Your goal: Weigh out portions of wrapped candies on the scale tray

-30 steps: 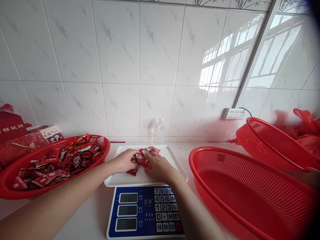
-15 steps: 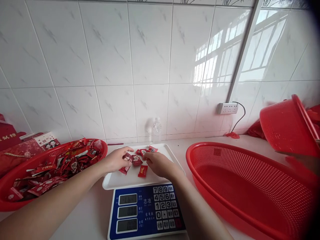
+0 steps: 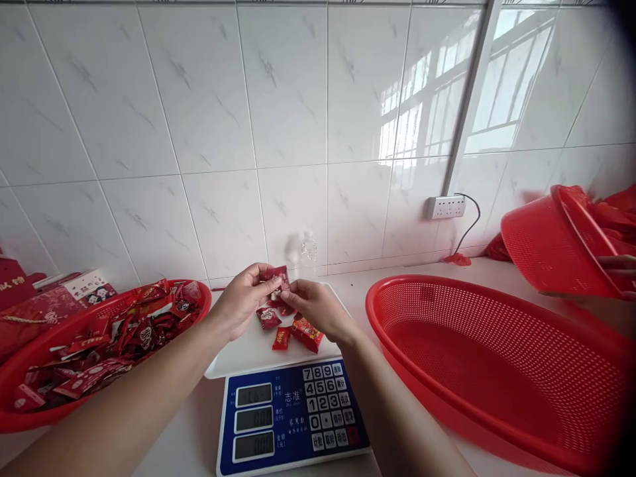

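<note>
My left hand (image 3: 246, 298) is closed on a dark red wrapped candy packet (image 3: 279, 273), held up over the white weighing tray (image 3: 233, 361). My right hand (image 3: 318, 306) meets it there, thumb and fingers pinched at the packet's right edge. Beneath my hands, several red candy packets lie on the tray, among them a small one (image 3: 281, 338) and a larger one with yellow print (image 3: 307, 333). Others are partly hidden by my fingers. In front of the tray is the scale's blue panel (image 3: 293, 411) with its keypad and displays.
To the left stands a red basket (image 3: 206, 298) full of wrapped candies, with red boxes (image 3: 50, 311) behind. A large red basket (image 3: 422, 285) is on the right. Beyond it, another person's hand (image 3: 619, 265) holds a tilted red basket (image 3: 531, 238). A clear bottle (image 3: 308, 250) stands by the wall.
Both my hands have lifted from the tray and come together at a candy packet. The larger yellow-printed packet now shows on the tray. The tilted basket at right appears further left.
</note>
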The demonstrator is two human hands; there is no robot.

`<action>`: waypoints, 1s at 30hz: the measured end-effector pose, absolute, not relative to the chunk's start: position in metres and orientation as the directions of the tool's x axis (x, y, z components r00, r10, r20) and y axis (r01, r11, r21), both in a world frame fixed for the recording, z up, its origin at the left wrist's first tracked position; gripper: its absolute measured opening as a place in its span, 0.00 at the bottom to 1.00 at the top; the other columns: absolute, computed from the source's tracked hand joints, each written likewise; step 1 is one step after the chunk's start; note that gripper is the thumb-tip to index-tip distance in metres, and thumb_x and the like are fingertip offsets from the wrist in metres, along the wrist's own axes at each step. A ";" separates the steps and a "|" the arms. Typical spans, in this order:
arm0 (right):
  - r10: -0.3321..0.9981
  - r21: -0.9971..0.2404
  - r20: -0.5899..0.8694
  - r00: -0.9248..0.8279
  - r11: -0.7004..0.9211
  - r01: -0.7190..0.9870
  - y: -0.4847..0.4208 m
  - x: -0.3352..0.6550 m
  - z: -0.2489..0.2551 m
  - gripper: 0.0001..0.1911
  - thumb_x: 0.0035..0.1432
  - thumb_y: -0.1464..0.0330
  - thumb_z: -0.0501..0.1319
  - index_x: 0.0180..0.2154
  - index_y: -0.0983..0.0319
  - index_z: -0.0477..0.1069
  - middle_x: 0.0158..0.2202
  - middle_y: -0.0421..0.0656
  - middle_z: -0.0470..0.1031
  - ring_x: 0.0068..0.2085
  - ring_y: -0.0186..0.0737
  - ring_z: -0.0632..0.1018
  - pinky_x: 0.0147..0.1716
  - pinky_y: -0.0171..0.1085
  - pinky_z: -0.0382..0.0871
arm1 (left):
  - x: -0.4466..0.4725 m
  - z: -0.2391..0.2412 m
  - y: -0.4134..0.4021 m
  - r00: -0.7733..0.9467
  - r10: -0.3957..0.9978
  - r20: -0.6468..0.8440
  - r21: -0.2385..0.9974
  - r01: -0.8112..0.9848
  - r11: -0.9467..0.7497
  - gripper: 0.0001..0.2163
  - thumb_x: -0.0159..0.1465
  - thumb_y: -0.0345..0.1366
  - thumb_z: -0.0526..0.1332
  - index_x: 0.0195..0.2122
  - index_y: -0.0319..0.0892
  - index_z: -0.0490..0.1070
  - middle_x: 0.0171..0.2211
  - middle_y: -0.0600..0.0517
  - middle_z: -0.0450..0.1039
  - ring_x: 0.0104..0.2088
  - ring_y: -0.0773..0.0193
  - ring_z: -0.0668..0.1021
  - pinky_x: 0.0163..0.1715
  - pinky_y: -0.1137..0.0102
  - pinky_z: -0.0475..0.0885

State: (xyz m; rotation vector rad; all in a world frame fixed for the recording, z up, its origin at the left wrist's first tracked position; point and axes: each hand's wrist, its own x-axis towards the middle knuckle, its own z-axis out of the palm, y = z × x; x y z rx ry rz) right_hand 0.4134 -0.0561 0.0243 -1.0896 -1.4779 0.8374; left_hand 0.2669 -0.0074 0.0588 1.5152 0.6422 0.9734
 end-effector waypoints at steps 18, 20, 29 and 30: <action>0.851 -0.899 0.436 0.294 0.425 0.105 -0.073 0.453 0.044 0.18 0.54 0.60 0.58 0.45 0.61 0.67 0.38 0.46 0.75 0.35 0.38 0.75 0.33 0.36 0.67 | 0.262 -0.001 -0.004 0.672 0.727 0.141 0.486 0.593 -0.643 0.14 0.54 0.31 0.57 0.42 0.44 0.71 0.40 0.48 0.75 0.40 0.56 0.76 0.40 0.65 0.68; 0.943 -0.836 0.333 -0.020 0.305 0.456 -0.077 0.443 0.041 0.18 0.52 0.62 0.61 0.45 0.60 0.70 0.37 0.45 0.76 0.36 0.40 0.75 0.34 0.38 0.67 | 0.259 0.003 -0.005 0.657 0.742 0.134 0.477 0.614 -0.629 0.14 0.54 0.30 0.55 0.41 0.43 0.71 0.37 0.48 0.76 0.38 0.57 0.77 0.39 0.66 0.68; 0.989 -0.428 0.005 -0.145 0.133 0.894 -0.060 0.428 0.015 0.28 0.43 0.69 0.66 0.49 0.61 0.70 0.45 0.49 0.74 0.45 0.50 0.73 0.36 0.40 0.64 | 0.237 0.013 -0.004 0.552 0.825 0.125 0.635 0.594 -0.494 0.16 0.53 0.29 0.54 0.42 0.45 0.70 0.39 0.50 0.77 0.40 0.59 0.77 0.41 0.67 0.68; 0.992 -0.433 0.013 -0.124 0.117 0.894 -0.060 0.428 0.015 0.23 0.44 0.71 0.64 0.46 0.62 0.71 0.43 0.50 0.74 0.44 0.50 0.73 0.35 0.40 0.64 | 0.235 0.014 -0.002 0.540 0.833 0.120 0.650 0.591 -0.477 0.15 0.53 0.30 0.54 0.42 0.45 0.71 0.38 0.50 0.77 0.39 0.59 0.77 0.39 0.67 0.68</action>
